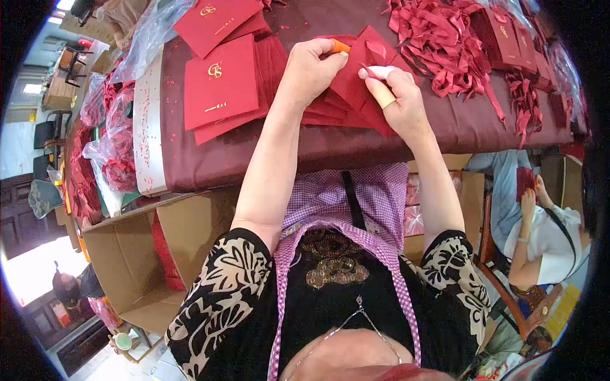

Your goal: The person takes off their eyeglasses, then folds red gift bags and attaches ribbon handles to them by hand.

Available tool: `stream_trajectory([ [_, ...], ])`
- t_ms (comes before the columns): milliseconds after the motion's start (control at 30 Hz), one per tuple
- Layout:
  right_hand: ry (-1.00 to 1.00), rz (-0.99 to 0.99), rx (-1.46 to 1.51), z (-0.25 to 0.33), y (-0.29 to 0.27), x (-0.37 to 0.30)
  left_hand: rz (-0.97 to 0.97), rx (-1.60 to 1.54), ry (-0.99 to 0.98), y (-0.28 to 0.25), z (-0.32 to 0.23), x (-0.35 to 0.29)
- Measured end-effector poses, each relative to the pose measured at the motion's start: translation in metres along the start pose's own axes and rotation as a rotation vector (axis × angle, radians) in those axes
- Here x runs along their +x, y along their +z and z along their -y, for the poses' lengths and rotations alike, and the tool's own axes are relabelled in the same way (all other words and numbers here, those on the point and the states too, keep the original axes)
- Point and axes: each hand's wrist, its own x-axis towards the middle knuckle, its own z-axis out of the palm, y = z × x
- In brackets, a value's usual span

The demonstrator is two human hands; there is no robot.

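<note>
My left hand [310, 70] is closed in a pinch at the upper left edge of a red card [348, 79]; what lies between its fingertips is too small to make out. An orange finger cot [340, 46] covers one of its fingertips. On the card's right side my right hand [403, 101] pinches a narrow red ribbon [376, 51], which loops over the card. That hand wears a white finger cot [381, 72] and a yellow finger sleeve [382, 93]. More red cards [324, 113] lie fanned under both hands.
Left of my arm is a stack of gold-printed red cards [219, 79], with another pile [213, 25] behind. A heap of red ribbons [438, 44] lies right, beside more cards [505, 41]. The table [229, 162] has a dark red cloth. Below stands a cardboard box [127, 267]; a person [546, 235] sits right.
</note>
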Motion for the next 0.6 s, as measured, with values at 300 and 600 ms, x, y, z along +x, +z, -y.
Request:
stream_trajectory([
  [300,0.038,0.089,-0.069,-0.005,0.006,0.000,0.152,0.022,-0.037,-0.007,-0.008,-0.003],
  [600,0.045,0.104,-0.081,0.002,0.004,0.002,0.174,0.038,-0.046,-0.006,-0.010,-0.005],
])
